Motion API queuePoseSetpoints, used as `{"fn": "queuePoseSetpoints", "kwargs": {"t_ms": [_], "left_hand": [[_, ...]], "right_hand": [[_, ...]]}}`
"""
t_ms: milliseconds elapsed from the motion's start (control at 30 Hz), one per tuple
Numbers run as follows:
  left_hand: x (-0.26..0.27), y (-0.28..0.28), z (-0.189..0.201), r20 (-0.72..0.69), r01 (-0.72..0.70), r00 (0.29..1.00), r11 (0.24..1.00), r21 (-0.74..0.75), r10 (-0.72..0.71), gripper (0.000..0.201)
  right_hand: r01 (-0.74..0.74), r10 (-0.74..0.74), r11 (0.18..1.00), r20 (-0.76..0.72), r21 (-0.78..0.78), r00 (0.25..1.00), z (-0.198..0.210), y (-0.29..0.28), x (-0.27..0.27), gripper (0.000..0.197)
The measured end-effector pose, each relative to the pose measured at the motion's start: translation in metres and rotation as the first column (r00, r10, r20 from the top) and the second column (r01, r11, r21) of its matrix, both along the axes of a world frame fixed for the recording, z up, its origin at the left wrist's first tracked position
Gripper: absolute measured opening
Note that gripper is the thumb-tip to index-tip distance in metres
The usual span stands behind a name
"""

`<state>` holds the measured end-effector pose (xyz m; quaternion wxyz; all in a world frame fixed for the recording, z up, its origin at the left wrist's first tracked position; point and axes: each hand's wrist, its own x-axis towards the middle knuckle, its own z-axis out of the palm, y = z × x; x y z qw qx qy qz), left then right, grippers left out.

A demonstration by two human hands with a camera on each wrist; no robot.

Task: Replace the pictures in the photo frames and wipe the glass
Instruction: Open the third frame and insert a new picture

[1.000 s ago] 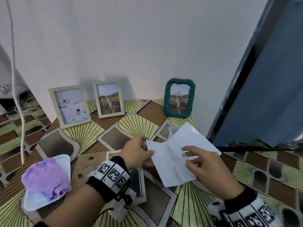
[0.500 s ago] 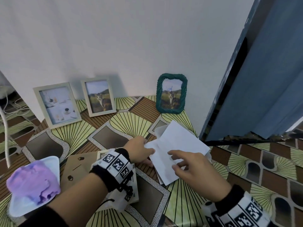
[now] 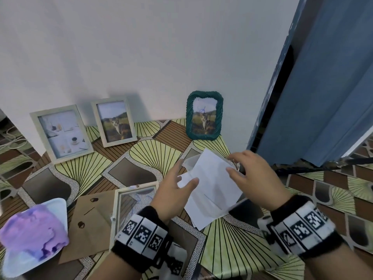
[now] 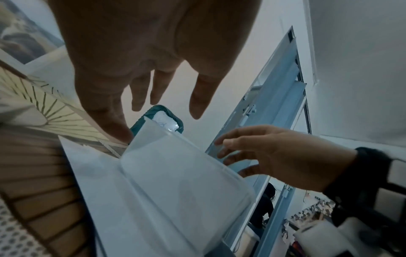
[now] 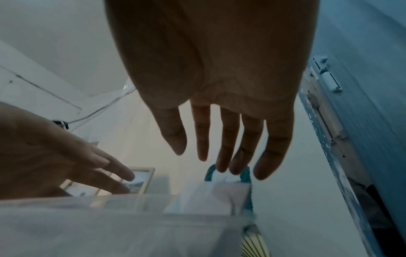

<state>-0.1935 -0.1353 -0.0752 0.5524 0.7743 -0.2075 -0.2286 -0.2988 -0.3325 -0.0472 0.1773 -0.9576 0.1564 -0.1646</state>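
Note:
A stack of white picture sheets [image 3: 212,190] lies on the patterned table, partly inside a clear plastic sleeve [image 3: 190,161]. My left hand [image 3: 182,176] hovers at the stack's left edge with straight, spread fingers; whether the thumb touches the paper is unclear. My right hand [image 3: 232,164] is spread over the stack's far right corner and holds nothing. In the left wrist view the sheets [image 4: 175,191] sit just below my left fingers [image 4: 197,97]. An opened pale frame [image 3: 135,201] lies flat with its glass showing, the brown backing board [image 3: 90,223] beside it.
Three frames lean on the wall: a pale one [image 3: 62,134], a second pale one with a cat photo [image 3: 114,124], and a green woven one [image 3: 204,116]. A purple cloth [image 3: 32,235] rests on a white tray [image 3: 58,207] at front left. A blue door [image 3: 323,87] stands right.
Both hands held the white sheets before; they have let go, and the sheets now lie on the table under open, spread fingers. My right hand has moved toward the far corner.

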Motion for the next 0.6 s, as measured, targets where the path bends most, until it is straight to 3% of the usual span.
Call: {"fn": "queuePoseSetpoints", "kwargs": {"t_ms": [100, 333, 600], "left_hand": [[0.003, -0.004, -0.003, -0.023, 0.005, 1.0, 1.0, 0.003, -0.005, 0.075], [0.002, -0.01, -0.011, -0.086, 0.034, 0.996, 0.999, 0.002, -0.034, 0.083], [0.005, -0.01, -0.012, -0.076, 0.065, 0.995, 0.998, -0.009, -0.065, 0.081]], "right_hand": [[0.038, -0.042, 0.999, -0.124, -0.039, 0.991, 0.0, -0.012, 0.01, 0.027], [0.048, -0.05, 0.998, -0.036, -0.032, 0.998, -0.003, -0.009, 0.018, 0.006], [0.088, -0.093, 0.974, 0.013, 0.208, 0.996, -0.003, -0.008, 0.018, 0.008]]}}
